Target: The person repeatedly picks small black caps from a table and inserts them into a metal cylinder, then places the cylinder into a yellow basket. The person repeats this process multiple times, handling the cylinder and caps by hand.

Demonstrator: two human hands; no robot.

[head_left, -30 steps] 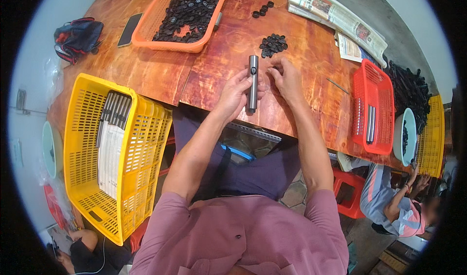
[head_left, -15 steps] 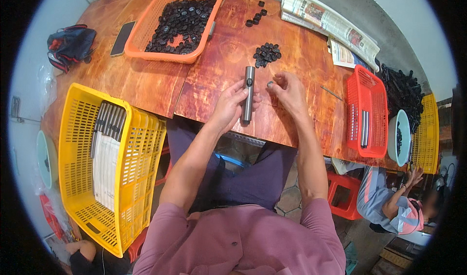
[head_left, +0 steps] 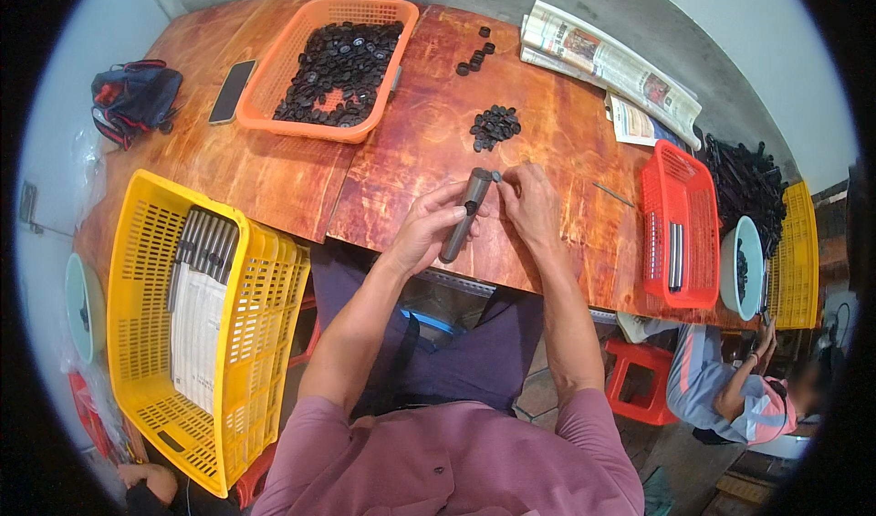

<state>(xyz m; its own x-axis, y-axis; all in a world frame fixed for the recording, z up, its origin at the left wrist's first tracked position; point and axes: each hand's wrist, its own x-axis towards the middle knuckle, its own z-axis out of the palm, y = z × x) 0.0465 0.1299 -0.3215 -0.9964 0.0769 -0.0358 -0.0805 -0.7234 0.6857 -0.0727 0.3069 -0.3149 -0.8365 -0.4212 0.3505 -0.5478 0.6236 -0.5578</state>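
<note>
Left hand [head_left: 429,229] has its fingers wrapped round a tube [head_left: 477,188], tilted, by the table's [head_left: 392,187] near edge. Right hand [head_left: 532,204] fingers are pinching a small cap [head_left: 496,177] right at the tube's far end, can't tell if they're touching. Loose black bits [head_left: 495,128] sit further in, orange basket [head_left: 305,129] of more towards the far edge.

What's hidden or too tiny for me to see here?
All in the head view:
Grey tube: its middle is partly covered by the left hand.
Small round piece at the right hand: too small for detail.
Black pieces in the orange basket: upper ones hide lower ones.
Person at lower left: cut off by the lower edge.
</note>
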